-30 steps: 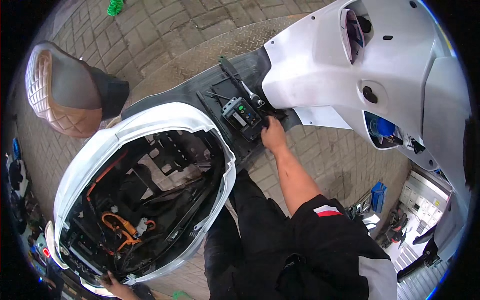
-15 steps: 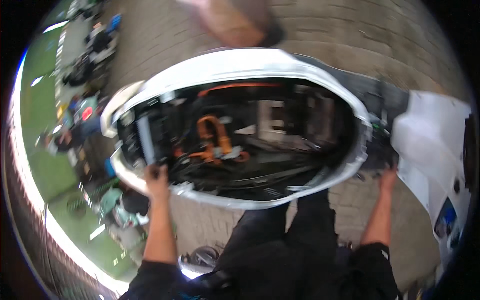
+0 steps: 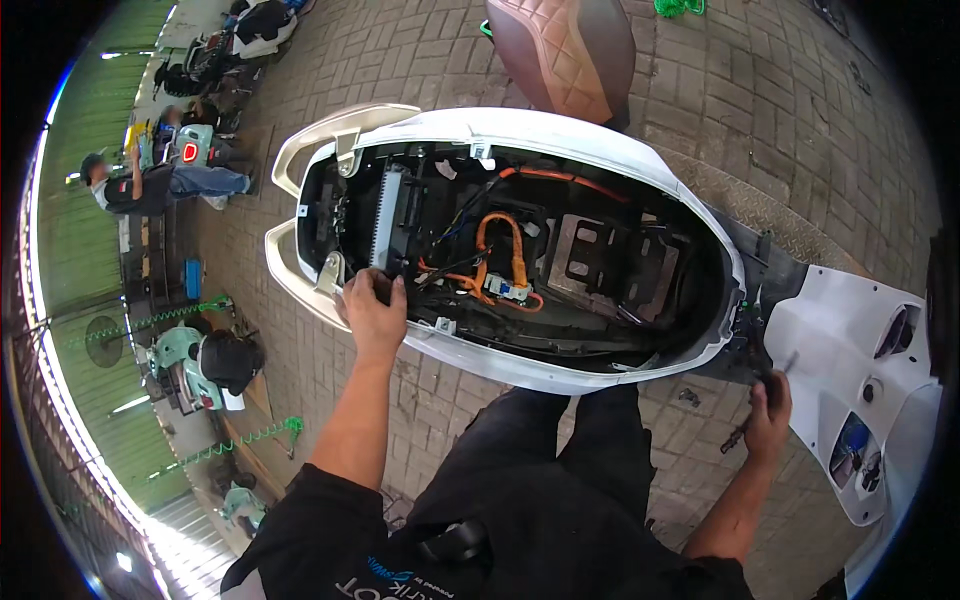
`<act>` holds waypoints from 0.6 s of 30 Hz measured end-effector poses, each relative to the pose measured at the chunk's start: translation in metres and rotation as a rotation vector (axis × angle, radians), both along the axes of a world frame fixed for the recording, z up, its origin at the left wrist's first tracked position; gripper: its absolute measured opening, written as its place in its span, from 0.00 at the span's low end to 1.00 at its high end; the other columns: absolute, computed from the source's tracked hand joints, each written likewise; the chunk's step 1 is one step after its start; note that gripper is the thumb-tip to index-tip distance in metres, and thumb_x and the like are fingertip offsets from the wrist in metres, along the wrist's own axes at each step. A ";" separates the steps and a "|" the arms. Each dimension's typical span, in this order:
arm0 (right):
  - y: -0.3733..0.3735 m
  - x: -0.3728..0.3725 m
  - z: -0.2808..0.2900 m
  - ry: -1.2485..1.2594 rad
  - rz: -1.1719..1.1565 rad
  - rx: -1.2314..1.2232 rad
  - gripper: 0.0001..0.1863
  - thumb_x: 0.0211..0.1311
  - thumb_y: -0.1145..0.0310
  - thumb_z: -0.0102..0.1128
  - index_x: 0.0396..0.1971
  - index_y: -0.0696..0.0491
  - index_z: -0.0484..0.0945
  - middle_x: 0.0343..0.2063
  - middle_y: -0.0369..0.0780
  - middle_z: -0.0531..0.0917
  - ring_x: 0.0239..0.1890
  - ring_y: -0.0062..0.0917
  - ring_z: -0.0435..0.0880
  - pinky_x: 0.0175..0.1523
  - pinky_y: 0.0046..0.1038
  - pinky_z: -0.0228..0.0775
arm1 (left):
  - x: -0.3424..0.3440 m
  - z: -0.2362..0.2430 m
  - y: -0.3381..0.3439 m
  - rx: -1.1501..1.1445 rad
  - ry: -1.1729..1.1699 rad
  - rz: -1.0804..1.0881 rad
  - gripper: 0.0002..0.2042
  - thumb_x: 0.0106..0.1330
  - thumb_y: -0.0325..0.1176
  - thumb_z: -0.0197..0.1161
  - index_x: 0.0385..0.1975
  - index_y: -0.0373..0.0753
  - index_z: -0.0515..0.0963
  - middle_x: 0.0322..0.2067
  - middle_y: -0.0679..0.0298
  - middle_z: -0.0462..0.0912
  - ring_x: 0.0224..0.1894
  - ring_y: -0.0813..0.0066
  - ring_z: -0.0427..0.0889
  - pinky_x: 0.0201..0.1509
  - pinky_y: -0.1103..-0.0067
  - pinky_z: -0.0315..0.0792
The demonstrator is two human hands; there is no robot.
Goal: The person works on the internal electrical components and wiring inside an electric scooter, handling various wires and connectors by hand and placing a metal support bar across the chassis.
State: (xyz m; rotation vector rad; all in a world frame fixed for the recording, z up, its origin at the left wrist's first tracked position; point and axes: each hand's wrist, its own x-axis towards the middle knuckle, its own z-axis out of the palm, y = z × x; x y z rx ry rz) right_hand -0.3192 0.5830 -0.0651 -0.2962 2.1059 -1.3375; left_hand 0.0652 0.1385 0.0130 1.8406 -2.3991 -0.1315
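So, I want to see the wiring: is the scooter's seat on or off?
Off. The scooter body lies open, orange cables exposed, and the brown seat sits apart on the paving.

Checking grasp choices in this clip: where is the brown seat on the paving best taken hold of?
Judging by its shape, grip the brown seat by its two long side edges, coming from above. It lies padded side up on the paving, free of the scooter body, and the quilted top offers no handle.
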 end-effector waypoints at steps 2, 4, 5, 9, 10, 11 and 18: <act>-0.061 0.004 0.025 -0.091 0.197 -0.052 0.14 0.62 0.72 0.63 0.46 0.62 0.75 0.38 0.38 0.80 0.40 0.21 0.77 0.45 0.25 0.69 | -0.007 0.002 0.011 -0.197 0.020 -0.066 0.16 0.55 0.37 0.70 0.40 0.40 0.76 0.44 0.58 0.78 0.55 0.54 0.72 0.64 0.55 0.57; -0.110 0.009 0.031 -0.049 0.504 -0.052 0.11 0.60 0.73 0.63 0.39 0.61 0.76 0.29 0.39 0.79 0.33 0.22 0.76 0.38 0.27 0.68 | -0.021 0.011 0.027 -0.200 0.156 -0.371 0.20 0.49 0.31 0.71 0.44 0.40 0.75 0.52 0.56 0.75 0.58 0.51 0.70 0.66 0.56 0.58; -0.140 0.020 0.037 -0.094 0.612 -0.029 0.10 0.60 0.72 0.63 0.37 0.61 0.76 0.26 0.39 0.77 0.31 0.22 0.75 0.37 0.28 0.68 | -0.026 0.019 0.036 -0.160 0.230 -0.520 0.21 0.48 0.29 0.71 0.44 0.39 0.75 0.53 0.54 0.75 0.59 0.50 0.70 0.65 0.59 0.61; -0.193 0.047 0.023 -0.097 0.914 0.002 0.10 0.63 0.68 0.61 0.35 0.61 0.75 0.23 0.39 0.74 0.29 0.22 0.71 0.36 0.29 0.66 | -0.083 0.018 0.064 0.341 0.097 -1.058 0.31 0.51 0.34 0.68 0.61 0.49 0.73 0.58 0.60 0.74 0.66 0.59 0.67 0.74 0.47 0.45; -0.199 0.058 0.018 -0.097 0.922 -0.006 0.10 0.63 0.68 0.61 0.35 0.61 0.75 0.23 0.39 0.74 0.29 0.22 0.71 0.36 0.29 0.66 | -0.092 0.012 0.064 0.393 0.082 -1.076 0.28 0.54 0.39 0.69 0.58 0.48 0.74 0.52 0.58 0.78 0.61 0.60 0.73 0.72 0.48 0.52; -0.203 0.070 0.014 -0.193 0.850 -0.040 0.11 0.64 0.67 0.61 0.35 0.62 0.75 0.24 0.39 0.75 0.30 0.22 0.71 0.37 0.29 0.66 | -0.097 0.002 0.062 0.425 0.008 -1.056 0.25 0.56 0.43 0.68 0.55 0.47 0.77 0.47 0.59 0.80 0.55 0.60 0.77 0.68 0.53 0.58; -0.214 0.101 -0.038 -0.299 0.701 -0.119 0.15 0.68 0.64 0.58 0.38 0.63 0.74 0.28 0.43 0.78 0.31 0.27 0.72 0.41 0.31 0.68 | -0.107 -0.024 0.026 0.431 -0.136 -1.033 0.15 0.61 0.50 0.65 0.39 0.47 0.85 0.30 0.63 0.83 0.38 0.63 0.83 0.46 0.66 0.71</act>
